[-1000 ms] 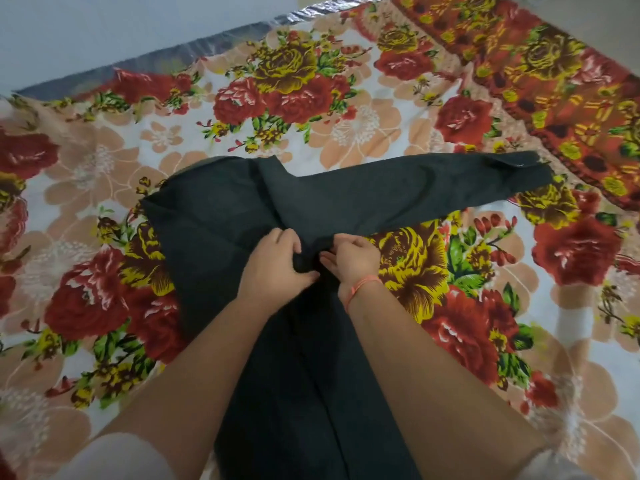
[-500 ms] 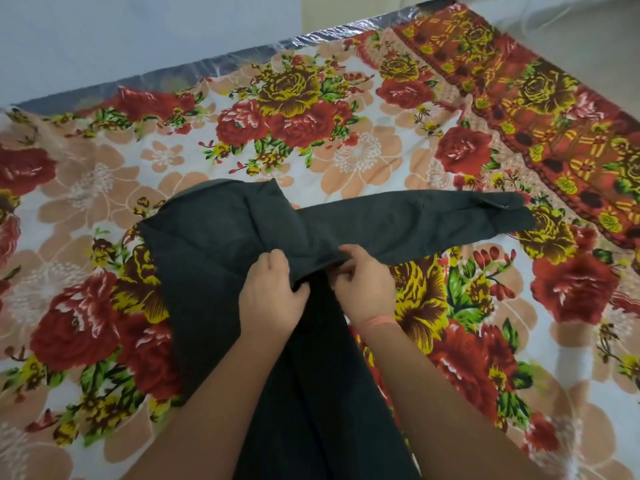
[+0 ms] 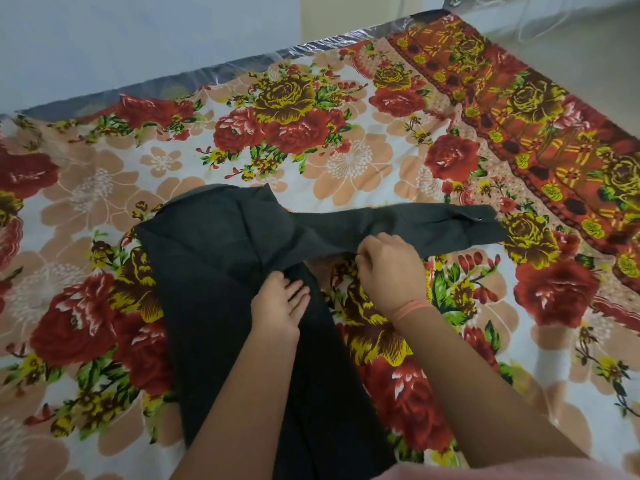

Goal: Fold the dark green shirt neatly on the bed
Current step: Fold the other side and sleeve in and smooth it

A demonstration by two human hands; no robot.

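The dark green shirt (image 3: 221, 271) lies on the floral bed sheet (image 3: 346, 161), its body running from the middle down to the bottom edge. One long sleeve (image 3: 433, 226) stretches flat to the right. My left hand (image 3: 278, 303) lies flat on the shirt's body at the armpit, fingers spread, holding nothing. My right hand (image 3: 391, 271), with an orange band on the wrist, pinches the lower edge of the sleeve near its base. The other sleeve is not visible.
The bed's far edge with shiny plastic wrap (image 3: 242, 64) meets a pale wall. A red and yellow patterned border (image 3: 536, 116) runs along the sheet's right side. Bare floor (image 3: 571, 46) shows at the top right.
My right hand has slid right along the sleeve's lower edge, away from my left hand. My left hand has let go and now presses flat.
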